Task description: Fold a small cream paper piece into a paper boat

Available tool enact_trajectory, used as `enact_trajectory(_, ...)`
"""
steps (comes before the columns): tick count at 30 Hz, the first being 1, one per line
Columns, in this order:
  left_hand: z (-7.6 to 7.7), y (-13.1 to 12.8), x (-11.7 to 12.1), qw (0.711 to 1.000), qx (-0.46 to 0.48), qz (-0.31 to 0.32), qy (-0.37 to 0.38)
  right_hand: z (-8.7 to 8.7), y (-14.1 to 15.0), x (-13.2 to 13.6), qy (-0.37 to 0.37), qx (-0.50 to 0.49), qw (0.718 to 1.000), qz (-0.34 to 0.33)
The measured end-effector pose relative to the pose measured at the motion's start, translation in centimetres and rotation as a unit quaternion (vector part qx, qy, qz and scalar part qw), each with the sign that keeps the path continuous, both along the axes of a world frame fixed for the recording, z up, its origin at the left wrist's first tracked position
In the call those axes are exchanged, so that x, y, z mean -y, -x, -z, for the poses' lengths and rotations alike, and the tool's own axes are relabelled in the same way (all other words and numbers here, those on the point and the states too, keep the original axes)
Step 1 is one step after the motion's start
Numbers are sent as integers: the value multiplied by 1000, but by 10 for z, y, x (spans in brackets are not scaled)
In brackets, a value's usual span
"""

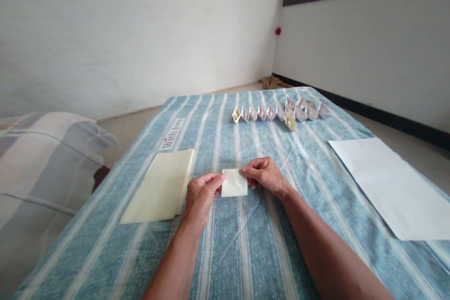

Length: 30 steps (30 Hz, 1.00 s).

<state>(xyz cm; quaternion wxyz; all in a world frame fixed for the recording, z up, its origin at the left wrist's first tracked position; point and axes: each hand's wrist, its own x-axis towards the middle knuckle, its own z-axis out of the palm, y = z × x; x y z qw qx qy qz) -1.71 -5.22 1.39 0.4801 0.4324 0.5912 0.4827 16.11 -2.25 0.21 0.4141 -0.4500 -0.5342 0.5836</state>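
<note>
Item: small square of cream paper [234, 183], lying flat at near centre of a blue-and-white striped bedcover [218, 262]. Light, thin and soft; likely to crease or slip, so best taken by its edges. Left hand [201, 198]: grasping the square's left edge, fingers relaxed, not clenched. Right hand [265, 176]: grasping the opposite edge in the same loose way, fingers gently curved. Just beside the left hand: larger cream paper sheet [158, 186]. Far on the cover: row of small folded paper boats [277, 113], mostly pale lilac-white, with a cream one lying just out of line. Right, well apart from the hands: large white paper sheet [390, 187]. Far left on the cover: "With love" label [172, 133]. Beyond the cover's left side: checked pillow [45, 183]
</note>
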Motion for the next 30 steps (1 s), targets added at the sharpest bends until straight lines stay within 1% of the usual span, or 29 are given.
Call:
enact_trajectory(4, -1, 1, 1, 999, -34, 6, -8, 3, -1, -1, -36, 31, 998, 30)
enact_trajectory(7, 1, 3, 1, 995, -96, 22, -28, 7, -2, -3, -52, 47, 996, 55)
enact_trajectory(10, 7, 6, -3, 978, -189, 33, -83, 11, -3, -4, -70, 65, 993, 72)
enact_trajectory(12, 11, 7, -6, 965, -234, 29, -115, 13, -3, -5, -85, 78, 990, 84)
enact_trajectory(16, 18, 8, -12, 947, -288, 10, -138, 18, -3, -7, -110, 94, 983, 114)
enact_trajectory(19, 22, 8, -11, 934, -324, -3, -150, 21, -4, -8, -123, 101, 978, 132)
enact_trajectory(21, 24, 9, -10, 913, -376, -19, -159, 21, -4, -8, -131, 108, 975, 145)
enact_trajectory(22, 25, 9, -9, 895, -413, -28, -167, 21, -5, -8, -135, 111, 973, 152)
enact_trajectory(25, 25, 9, -5, 828, -521, -45, -204, 21, -5, -8, -146, 122, 966, 174)
enact_trajectory(27, 22, 6, -2, 800, -554, -27, -230, 21, -6, -8, -152, 127, 962, 188)
enact_trajectory(30, 14, -1, 6, 766, -587, 41, -259, 20, -6, -9, -157, 131, 958, 202)
